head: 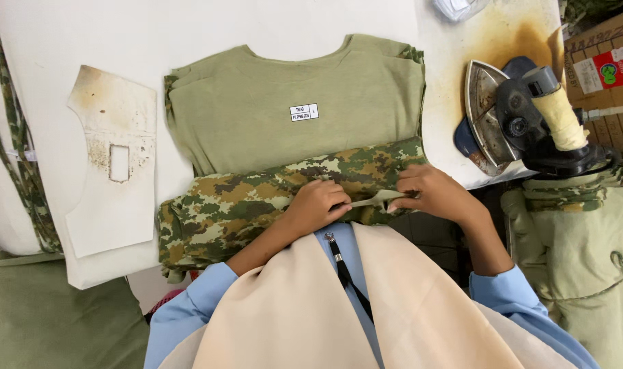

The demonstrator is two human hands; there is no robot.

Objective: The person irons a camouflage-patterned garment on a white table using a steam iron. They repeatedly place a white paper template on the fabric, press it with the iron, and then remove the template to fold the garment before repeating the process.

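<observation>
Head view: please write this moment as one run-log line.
left hand: on folded camouflage fabric | right hand: pinching pale strip | olive green shirt: flat behind | iron: right

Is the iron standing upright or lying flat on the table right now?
Tipped up on its side or heel: the iron shows its metal soleplate facing sideways, not down on the white table.

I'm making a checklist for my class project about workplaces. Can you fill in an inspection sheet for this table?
Surface: white padded table, scorched brown near the iron.
Job's things: camouflage fabric folded over an olive shirt; pale strip pinched between both hands.
Clutter: singed white template; iron tipped on its side.
Grippers: left hand and right hand resting on the fabric.
Cables: nothing seen.
Surroundings: cardboard box, olive garment pile.
</observation>
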